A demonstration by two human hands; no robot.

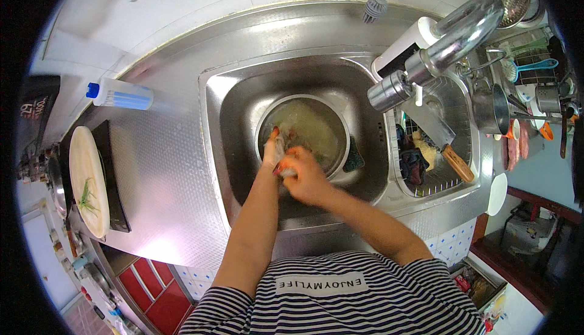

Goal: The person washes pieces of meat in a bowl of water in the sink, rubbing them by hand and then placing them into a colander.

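Observation:
A round metal basin (343,120) sits in the large sink bowl and holds cloudy, yellowish water. Over its near left part, my left hand (271,149) grips a pale, soft piece of food (280,144), too blurred to name. Close beside it, my right hand (303,175) has its fingers bent around a whitish part at the basin's near rim; whether this is the same piece I cannot tell. Some darker reddish bits show in the water behind my fingers. A dark green scouring pad (354,154) lies against the basin's right side.
A chrome faucet (429,65) arches over the sink's right side. Across the smaller basin's wire basket (426,192) rests a cleaver (440,138), its wooden handle towards me. At left stand a round cutting board (86,166) bearing green sprigs and a white bottle (123,94) with a blue cap.

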